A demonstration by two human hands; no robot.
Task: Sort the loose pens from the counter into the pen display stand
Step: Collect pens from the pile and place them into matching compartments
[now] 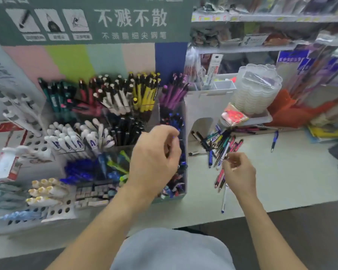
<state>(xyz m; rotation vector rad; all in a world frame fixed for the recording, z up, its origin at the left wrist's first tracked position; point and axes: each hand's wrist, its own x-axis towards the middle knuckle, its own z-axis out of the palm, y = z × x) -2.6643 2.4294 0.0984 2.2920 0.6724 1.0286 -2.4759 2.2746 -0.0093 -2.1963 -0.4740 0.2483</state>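
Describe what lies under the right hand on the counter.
Under the right hand lie pink pens and a white pen on the counter. The hand covers their upper ends.

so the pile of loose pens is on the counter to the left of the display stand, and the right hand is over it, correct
Not quite. The head view shows the pile of loose pens lying on the counter to the right of the display stand, not the left. The right hand is indeed over that pile.
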